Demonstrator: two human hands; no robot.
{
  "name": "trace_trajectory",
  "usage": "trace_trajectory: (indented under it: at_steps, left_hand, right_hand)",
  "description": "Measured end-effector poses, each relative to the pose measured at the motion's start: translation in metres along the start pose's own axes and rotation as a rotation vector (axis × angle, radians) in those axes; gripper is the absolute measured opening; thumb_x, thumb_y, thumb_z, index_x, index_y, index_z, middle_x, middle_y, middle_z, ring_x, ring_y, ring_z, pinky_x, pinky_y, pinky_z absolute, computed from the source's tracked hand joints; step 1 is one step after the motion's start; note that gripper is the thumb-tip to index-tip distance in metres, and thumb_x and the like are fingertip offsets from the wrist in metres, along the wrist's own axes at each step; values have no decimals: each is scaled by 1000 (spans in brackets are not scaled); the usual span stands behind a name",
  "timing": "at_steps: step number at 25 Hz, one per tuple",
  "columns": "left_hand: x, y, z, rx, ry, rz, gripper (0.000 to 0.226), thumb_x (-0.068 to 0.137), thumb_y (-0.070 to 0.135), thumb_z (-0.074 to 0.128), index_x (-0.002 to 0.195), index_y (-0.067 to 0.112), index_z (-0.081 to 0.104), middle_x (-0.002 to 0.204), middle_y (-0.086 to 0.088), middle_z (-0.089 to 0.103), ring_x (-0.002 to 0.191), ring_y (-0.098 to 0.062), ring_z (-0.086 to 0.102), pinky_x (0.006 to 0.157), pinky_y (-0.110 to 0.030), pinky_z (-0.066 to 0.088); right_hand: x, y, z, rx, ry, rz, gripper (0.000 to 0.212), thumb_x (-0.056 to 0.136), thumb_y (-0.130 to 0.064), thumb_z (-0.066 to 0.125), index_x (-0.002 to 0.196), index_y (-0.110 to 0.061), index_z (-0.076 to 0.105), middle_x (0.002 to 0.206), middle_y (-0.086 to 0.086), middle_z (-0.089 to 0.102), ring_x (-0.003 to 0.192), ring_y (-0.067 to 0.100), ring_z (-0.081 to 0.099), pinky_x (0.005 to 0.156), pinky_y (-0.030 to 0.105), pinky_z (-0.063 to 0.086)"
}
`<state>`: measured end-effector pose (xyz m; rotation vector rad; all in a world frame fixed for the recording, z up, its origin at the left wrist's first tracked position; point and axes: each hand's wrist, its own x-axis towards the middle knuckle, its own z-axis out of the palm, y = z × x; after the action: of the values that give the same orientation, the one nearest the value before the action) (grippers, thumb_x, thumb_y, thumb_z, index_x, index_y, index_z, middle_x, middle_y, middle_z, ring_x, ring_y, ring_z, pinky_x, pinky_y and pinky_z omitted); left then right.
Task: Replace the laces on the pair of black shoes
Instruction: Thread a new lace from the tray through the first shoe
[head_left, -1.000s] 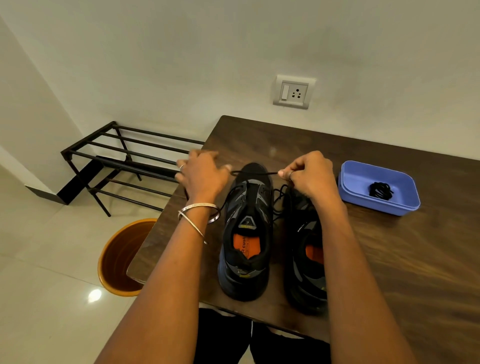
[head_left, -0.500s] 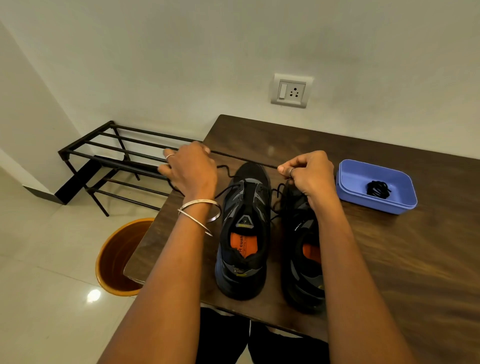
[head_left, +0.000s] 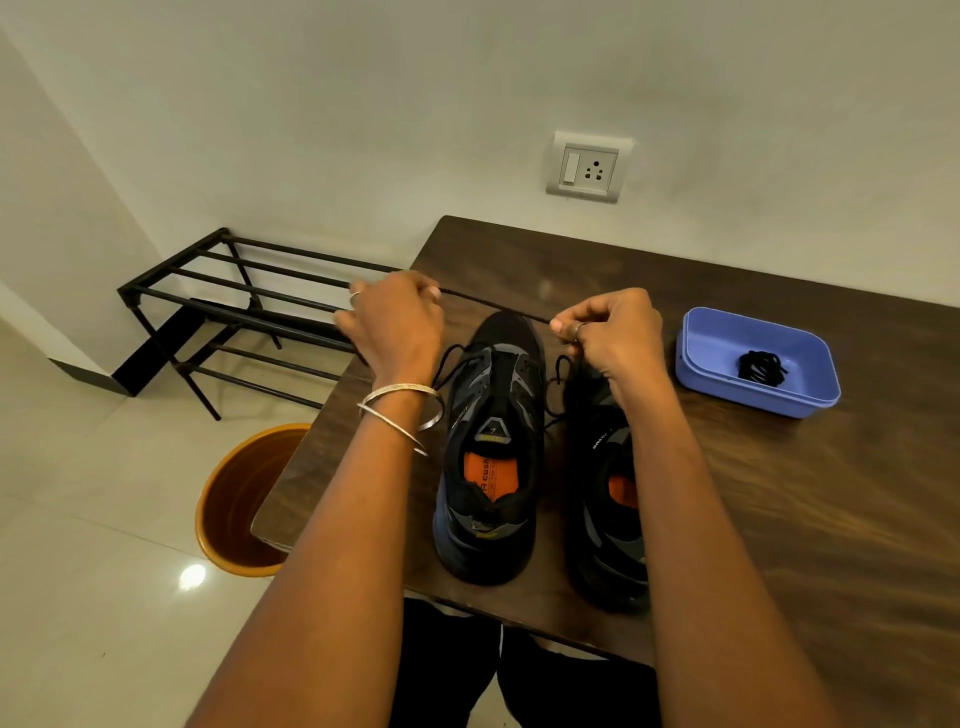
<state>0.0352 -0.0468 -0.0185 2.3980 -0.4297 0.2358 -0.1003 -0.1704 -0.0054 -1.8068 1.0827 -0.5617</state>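
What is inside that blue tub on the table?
The blue tub holds one small bundle of black lace, coiled on its floor. Whatever lies under the coil is hidden.

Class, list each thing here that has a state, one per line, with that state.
Left hand: pinching the lace.
Right hand: pinching the lace.
Lace: stretched taut between the hands.
Left shoe: upright, partly unlaced.
Right shoe: upright.
Blue tray: holds a coiled lace.
Orange bin: open.
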Motion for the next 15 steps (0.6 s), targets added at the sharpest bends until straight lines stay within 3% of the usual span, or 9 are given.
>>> trace_trajectory:
  at_steps: [2,3,6,8,11,13,15]
  left_hand:
    - [4,-7,-1,58,78,-102,21,95,25,57,111,24,70,113,-4,67,125,-26,41,99,-44,28]
    - [4,-9,1,58,19,-31,26,94,25,58,118,27,67,119,-3,65,127,-26,39,101,-44,29]
    - [5,-5,12,-302,-470,299,42,86,29,64,126,42,59,127,9,62,128,-18,46,108,-52,34]
    - [2,0,20,-342,-633,367,30,83,30,68,111,41,69,107,10,72,112,-16,60,102,-51,42]
    - [4,-2,21,-300,-388,260,11,85,29,69,92,36,74,86,9,72,96,-19,65,95,-50,47]
    - [5,-8,13,-298,-101,30,13,89,27,65,97,28,75,91,5,72,98,-20,64,100,-47,43]
    - [4,-12,1,-124,87,-168,21,92,28,60,109,23,73,106,-3,71,111,-25,56,102,-42,36]
  right_hand:
    - [4,4,-4,-32,59,12,19,82,-12,76,66,-20,71,83,3,72,88,17,68,83,36,58]
    - [4,3,-4,-21,61,10,16,82,-13,77,68,-19,72,83,2,72,89,16,67,85,36,57]
    - [-3,-9,9,78,-10,-35,8,81,-14,78,74,-17,75,79,1,72,69,7,63,68,22,54]
    - [-8,-17,20,101,-39,-76,10,80,-14,79,73,-17,73,75,2,72,56,5,59,54,15,48]
    - [-7,-17,22,103,-47,-62,11,79,-13,80,72,-16,73,73,1,71,53,6,59,53,15,48]
    - [-4,-12,17,65,-39,-39,9,81,-11,78,73,-14,74,77,2,72,58,7,60,57,17,50]
    - [0,-6,12,6,2,-29,11,82,-11,77,71,-14,74,81,4,73,71,10,65,67,24,56]
